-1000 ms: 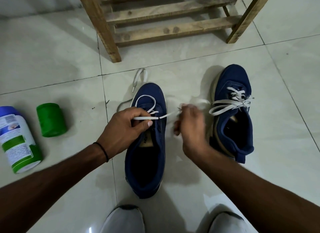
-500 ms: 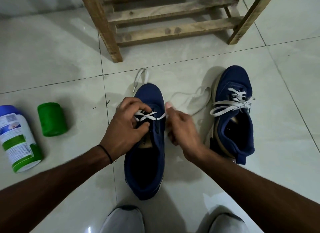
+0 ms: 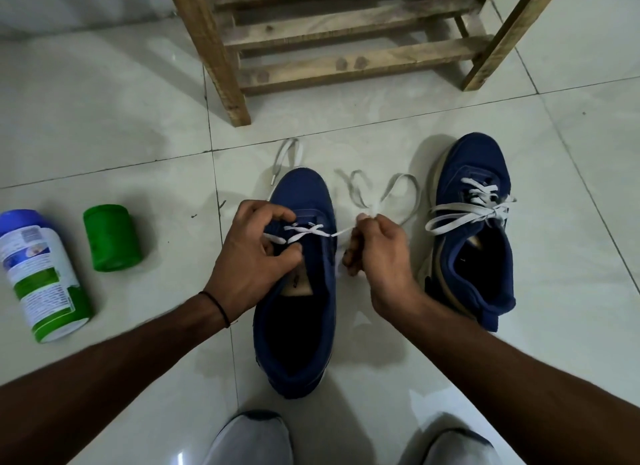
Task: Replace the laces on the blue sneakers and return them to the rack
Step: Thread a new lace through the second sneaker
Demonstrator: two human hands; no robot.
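Two blue sneakers stand on the tiled floor, toes pointing away from me. On the left sneaker (image 3: 298, 312) a white lace (image 3: 304, 232) crosses the front eyelets. My left hand (image 3: 254, 257) grips that shoe's eyelet edge, fingers curled around it. My right hand (image 3: 379, 257) pinches the lace's right end, which runs taut from the shoe; the slack loops on the floor (image 3: 405, 191) beyond. The lace's other end (image 3: 285, 156) lies past the toe. The right sneaker (image 3: 474, 229) is fully laced and tied.
A wooden shoe rack (image 3: 346, 32) stands on the floor just beyond the shoes. A white bottle with a blue cap (image 3: 38, 274) and a green container (image 3: 110, 238) lie to the left. My knees (image 3: 249, 440) show at the bottom edge.
My right hand went in to the shoe's eyelets and has pulled the lace end back out to the right. My left hand shifted from pressing the lace to gripping the eyelet edge.
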